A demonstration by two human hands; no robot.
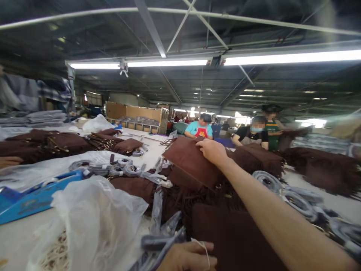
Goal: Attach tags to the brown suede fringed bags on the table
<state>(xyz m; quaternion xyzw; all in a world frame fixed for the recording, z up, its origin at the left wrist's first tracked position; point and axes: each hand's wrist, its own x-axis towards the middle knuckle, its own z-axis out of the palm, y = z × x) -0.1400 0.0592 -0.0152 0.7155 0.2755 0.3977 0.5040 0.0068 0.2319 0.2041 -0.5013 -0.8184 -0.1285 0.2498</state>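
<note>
My right hand rests on the top edge of a brown suede fringed bag, its fingers curled over the edge. This bag lies tilted on a heap of similar bags. Low in the view, my left hand holds a dark rolled strap in a clear plastic sleeve, and a thin white string loops across its fingers. Coiled grey straps in plastic lie just beyond it, and more coils lie to the right of my right forearm.
A white plastic bag and a blue plastic implement lie on the white table. Another person's hand is at the left edge. Several co-workers stand across the table, with more brown bags to the right.
</note>
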